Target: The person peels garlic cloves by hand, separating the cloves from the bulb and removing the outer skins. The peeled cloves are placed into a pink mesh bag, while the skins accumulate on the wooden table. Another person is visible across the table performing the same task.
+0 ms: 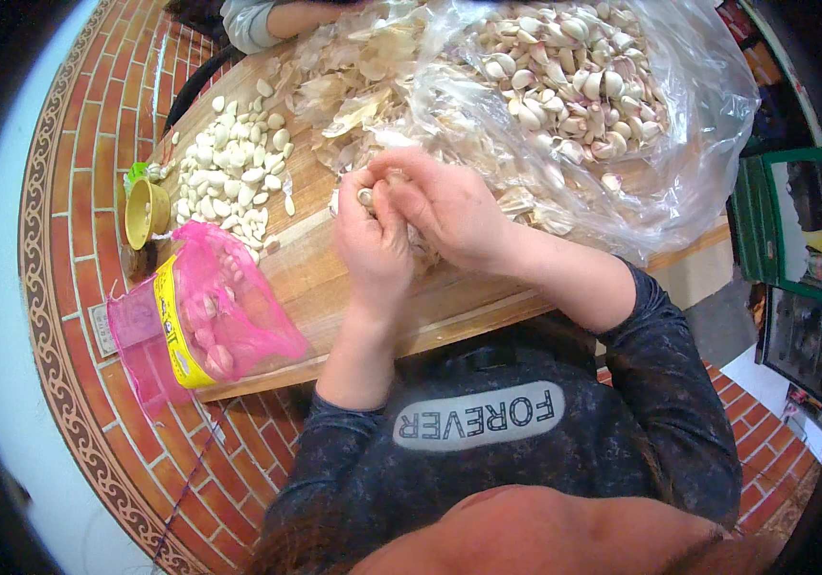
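Note:
Both my hands meet above the wooden board, fingers curled together. Between the thumb and fingers of my left hand (pixel 375 241) shows the end of a pale garlic clove (pixel 366 196). My right hand (pixel 458 208) closes in from the other side, its fingertips against the left ones; most of what they grip is hidden. Just beyond and under the hands spread dry garlic skins (pixel 353 108). To the left lies a pile of peeled garlic cloves (pixel 228 169). Unpeeled cloves (pixel 583 79) are heaped on a clear plastic bag (pixel 705 144) at the far right.
A pink mesh bag (pixel 260 316) with a yellow label and some cloves inside overlaps the left corner of the board (pixel 296 287). Beside the peeled pile is a tilted yellow bowl (pixel 149 213). Another person's sleeved arm (pixel 267 21) reaches in at the far edge. A brick-patterned surface (pixel 88 237) borders the left.

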`<state>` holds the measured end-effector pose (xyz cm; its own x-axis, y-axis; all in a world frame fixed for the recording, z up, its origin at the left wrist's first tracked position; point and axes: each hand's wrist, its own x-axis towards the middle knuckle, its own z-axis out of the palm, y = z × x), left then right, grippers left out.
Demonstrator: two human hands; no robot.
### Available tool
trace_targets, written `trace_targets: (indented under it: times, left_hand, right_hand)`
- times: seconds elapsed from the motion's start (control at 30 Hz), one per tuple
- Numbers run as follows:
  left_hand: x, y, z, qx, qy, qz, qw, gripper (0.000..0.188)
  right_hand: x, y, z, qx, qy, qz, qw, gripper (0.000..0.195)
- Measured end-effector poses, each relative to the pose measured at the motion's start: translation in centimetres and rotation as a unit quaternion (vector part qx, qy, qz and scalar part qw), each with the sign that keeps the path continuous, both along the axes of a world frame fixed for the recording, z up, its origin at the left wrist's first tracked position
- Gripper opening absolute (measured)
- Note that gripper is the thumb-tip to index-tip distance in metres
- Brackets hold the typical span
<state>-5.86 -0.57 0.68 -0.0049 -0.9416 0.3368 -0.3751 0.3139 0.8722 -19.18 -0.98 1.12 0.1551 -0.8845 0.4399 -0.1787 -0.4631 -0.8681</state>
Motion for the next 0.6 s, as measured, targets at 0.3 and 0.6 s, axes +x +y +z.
trace_targets:
  times: [0.3,0.6]
  left_hand:
    - [-0.4,0.0,0.7,-0.071,0.009,0.008,0.997,0.033]
    - [0.9,-2.3,0.8,0.108,0.362,0.019,0.926,0.014]
  right_hand:
    - [0.8,-0.9,-0.7,0.173,-0.226,0.062,0.957,0.025]
    - [-2.2,-2.2,0.7,0.390,-0.528,0.216,0.722,0.031]
